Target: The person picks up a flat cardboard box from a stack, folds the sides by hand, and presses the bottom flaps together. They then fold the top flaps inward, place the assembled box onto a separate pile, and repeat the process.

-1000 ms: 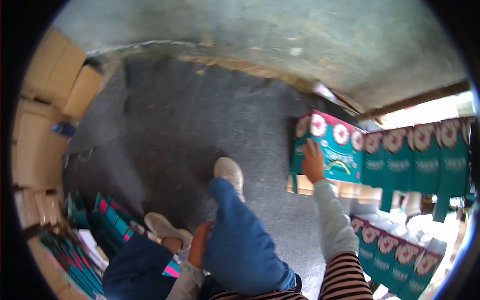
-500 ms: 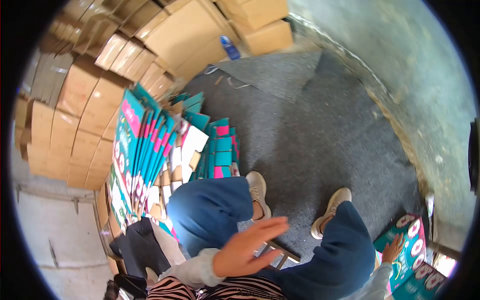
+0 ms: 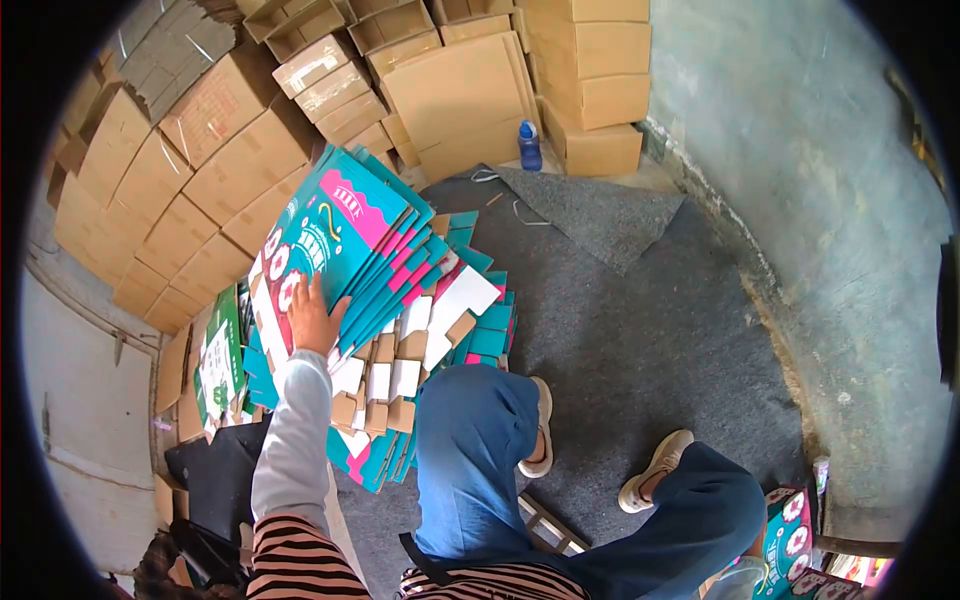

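My left hand (image 3: 313, 322) reaches out in a light grey sleeve and lies on the lower edge of the front flat teal-and-pink carton (image 3: 335, 225), fingers spread on its printed face. That carton fronts a fanned stack of flat cartons (image 3: 440, 300) leaning on brown boxes. My right hand is hidden behind my right knee (image 3: 700, 510); only a bit of its sleeve (image 3: 738, 580) shows by an assembled teal box (image 3: 785, 535) at the bottom right.
Brown cardboard boxes (image 3: 470, 90) are piled along the back and left. A blue bottle (image 3: 529, 147) stands by them. Grey carpet (image 3: 640, 330) lies under my shoes (image 3: 655, 470). A concrete wall (image 3: 800, 150) runs along the right, and a black bag (image 3: 215, 480) sits at the lower left.
My view swung from the assembled boxes on the right to the flat carton stack on the left. My left hand moved from mid-air onto the front flat carton; my right hand left view.
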### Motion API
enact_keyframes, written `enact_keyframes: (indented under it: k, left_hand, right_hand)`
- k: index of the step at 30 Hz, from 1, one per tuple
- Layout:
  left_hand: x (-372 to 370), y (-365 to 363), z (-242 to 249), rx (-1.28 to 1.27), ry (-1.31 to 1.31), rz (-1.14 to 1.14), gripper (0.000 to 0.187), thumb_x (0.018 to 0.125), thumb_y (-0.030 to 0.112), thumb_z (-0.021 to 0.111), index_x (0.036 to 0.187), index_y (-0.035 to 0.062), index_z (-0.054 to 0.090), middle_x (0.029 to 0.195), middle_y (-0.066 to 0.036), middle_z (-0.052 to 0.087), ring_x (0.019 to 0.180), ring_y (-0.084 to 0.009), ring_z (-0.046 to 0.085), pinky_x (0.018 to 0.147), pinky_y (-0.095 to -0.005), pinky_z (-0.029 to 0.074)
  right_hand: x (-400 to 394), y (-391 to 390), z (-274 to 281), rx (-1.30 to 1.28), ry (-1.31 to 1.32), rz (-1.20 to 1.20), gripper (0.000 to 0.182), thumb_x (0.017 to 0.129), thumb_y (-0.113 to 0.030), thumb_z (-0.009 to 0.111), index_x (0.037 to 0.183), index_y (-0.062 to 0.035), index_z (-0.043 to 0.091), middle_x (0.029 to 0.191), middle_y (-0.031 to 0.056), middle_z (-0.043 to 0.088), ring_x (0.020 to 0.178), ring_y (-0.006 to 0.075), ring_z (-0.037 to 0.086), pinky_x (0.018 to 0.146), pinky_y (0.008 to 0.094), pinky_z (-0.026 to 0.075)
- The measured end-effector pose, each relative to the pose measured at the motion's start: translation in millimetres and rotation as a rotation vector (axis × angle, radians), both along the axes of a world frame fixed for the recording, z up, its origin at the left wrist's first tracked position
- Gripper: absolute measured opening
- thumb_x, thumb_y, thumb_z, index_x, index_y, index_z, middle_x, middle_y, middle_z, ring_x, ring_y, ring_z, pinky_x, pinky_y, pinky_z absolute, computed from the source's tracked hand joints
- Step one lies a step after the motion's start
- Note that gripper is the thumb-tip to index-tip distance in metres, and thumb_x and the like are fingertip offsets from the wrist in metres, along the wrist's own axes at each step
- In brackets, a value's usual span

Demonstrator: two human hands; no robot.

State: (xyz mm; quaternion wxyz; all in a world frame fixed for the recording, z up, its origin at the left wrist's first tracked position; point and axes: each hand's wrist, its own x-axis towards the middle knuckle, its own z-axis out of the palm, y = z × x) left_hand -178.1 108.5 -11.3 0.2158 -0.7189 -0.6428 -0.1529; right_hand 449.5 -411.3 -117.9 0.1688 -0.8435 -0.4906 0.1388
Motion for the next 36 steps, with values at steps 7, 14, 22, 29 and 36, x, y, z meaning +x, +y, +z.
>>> enact_keyframes:
  k: [7, 14, 22, 29, 36]
  left_hand:
    - [-13, 27, -14, -0.141, 0.156, -0.149, 0.061, 0.089, 0.040, 0.057, 0.130, -0.0034, 0.042, 0.124, -0.022, 0.053, 0.106, -0.0336, 0.057, 0.082, -0.0392, 0.052]
    - [-8, 24, 0, 0.099, 0.365, -0.278, 0.043, 0.086, 0.031, 0.061, 0.111, -0.0033, 0.053, 0.099, -0.014, 0.061, 0.081, -0.0235, 0.063, 0.062, -0.0311, 0.053]
    - [176, -158, 103, 0.151, 0.268, -0.530, 0.019, 0.073, 0.013, 0.056, 0.088, 0.0005, 0.056, 0.074, -0.008, 0.050, 0.059, -0.0176, 0.053, 0.049, -0.0303, 0.043]
    - [216, -236, 58, -0.170, -0.045, -0.964, 0.041, 0.077, 0.022, 0.065, 0.111, 0.0001, 0.057, 0.109, -0.019, 0.057, 0.098, -0.0309, 0.059, 0.074, -0.0360, 0.051]
    - [65, -173, 89, 0.546, -0.319, -0.165, 0.054, 0.080, 0.015, 0.070, 0.125, -0.0038, 0.046, 0.113, -0.016, 0.059, 0.101, -0.0294, 0.057, 0.084, -0.0381, 0.046]
  right_hand:
    - [7, -2, 24, 0.154, -0.195, 0.005, 0.049, 0.084, -0.011, 0.058, 0.129, 0.0003, 0.045, 0.126, 0.0220, 0.050, 0.116, 0.0382, 0.049, 0.095, 0.0415, 0.042]
    - [-13, 38, 96, 0.214, -0.150, -0.139, 0.035, 0.089, -0.006, 0.053, 0.124, 0.0021, 0.050, 0.115, 0.0218, 0.056, 0.102, 0.0351, 0.057, 0.087, 0.0379, 0.045]
    - [-202, 209, 214, 0.461, 0.799, 0.301, 0.044, 0.090, -0.018, 0.058, 0.129, -0.0003, 0.049, 0.123, 0.0148, 0.057, 0.112, 0.0233, 0.057, 0.093, 0.0354, 0.046]
    - [-278, 270, 115, 0.548, 1.776, -0.110, 0.045, 0.094, -0.022, 0.055, 0.133, -0.0028, 0.041, 0.124, 0.0098, 0.055, 0.112, 0.0212, 0.055, 0.093, 0.0360, 0.047]
    - [-232, 221, 62, 0.713, 1.974, -0.253, 0.044, 0.094, -0.022, 0.056, 0.131, -0.0020, 0.044, 0.128, 0.0131, 0.054, 0.115, 0.0263, 0.054, 0.100, 0.0414, 0.042]
